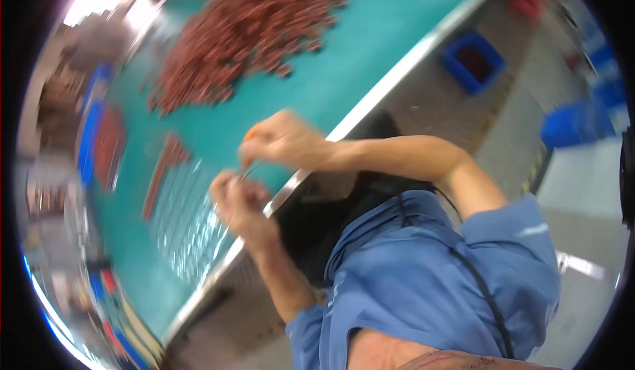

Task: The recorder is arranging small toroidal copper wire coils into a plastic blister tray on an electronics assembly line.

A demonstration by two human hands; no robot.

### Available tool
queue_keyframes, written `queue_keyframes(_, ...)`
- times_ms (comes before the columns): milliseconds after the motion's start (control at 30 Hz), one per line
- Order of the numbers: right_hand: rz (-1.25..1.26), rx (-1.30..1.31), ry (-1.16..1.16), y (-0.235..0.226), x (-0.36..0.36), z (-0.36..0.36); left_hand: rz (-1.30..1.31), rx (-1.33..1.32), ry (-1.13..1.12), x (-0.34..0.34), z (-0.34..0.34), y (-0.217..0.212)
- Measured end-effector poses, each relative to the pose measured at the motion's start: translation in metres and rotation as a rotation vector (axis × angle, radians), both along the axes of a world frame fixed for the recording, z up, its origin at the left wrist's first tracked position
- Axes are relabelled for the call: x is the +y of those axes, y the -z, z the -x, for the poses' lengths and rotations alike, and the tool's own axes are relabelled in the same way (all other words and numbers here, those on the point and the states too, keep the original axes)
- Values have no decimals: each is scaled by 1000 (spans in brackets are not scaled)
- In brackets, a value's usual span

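Note:
My right hand (286,142) is closed around a small tool with an orange handle (252,132). A thin dark shaft (248,170) shows below that fist and points at my left hand (241,201), though motion blur hides the tool's exact kind. The left hand's fingers are curled together at the shaft's tip; whatever they pinch is too small and smeared to name. Both hands are above the near edge of a green-topped table (370,46). Beyond them lies a big heap of small reddish-brown pieces (248,33).
Clear plastic sheeting or bags (188,228) lie left of my hands, beside a row of reddish-brown pieces (159,175). A blue bin (89,138) with similar pieces stands at the far left. On the floor to the right is a blue crate (473,62). A metal edge (390,76) borders the table.

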State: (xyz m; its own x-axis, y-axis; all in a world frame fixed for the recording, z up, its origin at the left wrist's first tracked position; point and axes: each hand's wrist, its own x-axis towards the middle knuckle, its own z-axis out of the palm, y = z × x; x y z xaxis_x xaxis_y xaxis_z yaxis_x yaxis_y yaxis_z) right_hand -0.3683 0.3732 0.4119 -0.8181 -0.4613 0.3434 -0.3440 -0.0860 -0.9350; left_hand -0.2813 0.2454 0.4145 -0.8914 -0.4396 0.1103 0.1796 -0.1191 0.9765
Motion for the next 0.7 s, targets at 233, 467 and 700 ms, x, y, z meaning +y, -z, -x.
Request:
queue_keyframes(233,113,-259,-96,-9,5,-11,-65,141,170,-18,-13,13)
queue_keyframes(467,-32,-167,-243,-4,14,-18,-106,200,218,-26,-16,15)
queue_keyframes(700,-108,-138,-156,-5,5,-18,-78,207,239,-21,-12,12)
